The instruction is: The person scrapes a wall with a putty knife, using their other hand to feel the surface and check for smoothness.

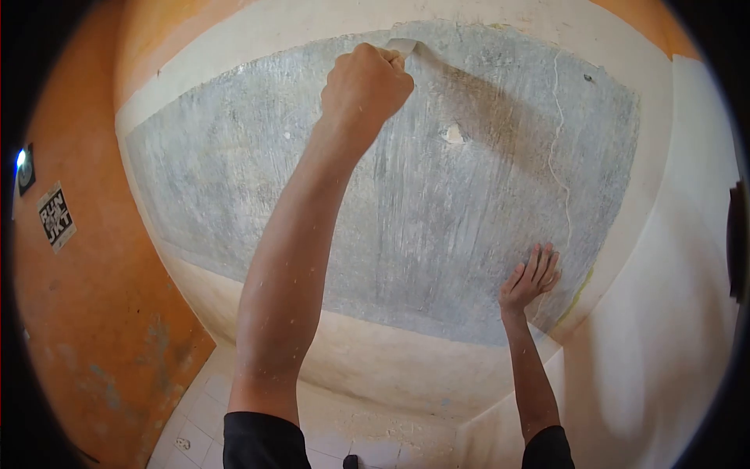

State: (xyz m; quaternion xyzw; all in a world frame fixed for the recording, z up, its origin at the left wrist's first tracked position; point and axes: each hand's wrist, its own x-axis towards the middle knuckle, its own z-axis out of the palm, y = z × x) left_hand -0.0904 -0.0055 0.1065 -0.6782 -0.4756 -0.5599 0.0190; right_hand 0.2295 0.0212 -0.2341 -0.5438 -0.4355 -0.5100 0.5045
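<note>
My left hand (367, 84) is raised high against the wall, its fingers wrapped round a scraper (404, 47). Only the scraper's thin blade shows, touching the wall near the upper edge of the bare grey patch (391, 211); its handle is hidden in the fist. Lower down on the right, my right hand (531, 280) lies against the grey patch with fingers spread, holding nothing. A pale crack line (556, 141) runs down the patch above that hand. Small pale flecks dot my left forearm.
Cream paint (375, 352) borders the patch. An orange wall (86, 305) with a black-and-white sticker (56, 216) stands on the left, a whitish wall (625, 375) on the right. Below is a tiled floor (199, 406) with crumbs near the wall's base.
</note>
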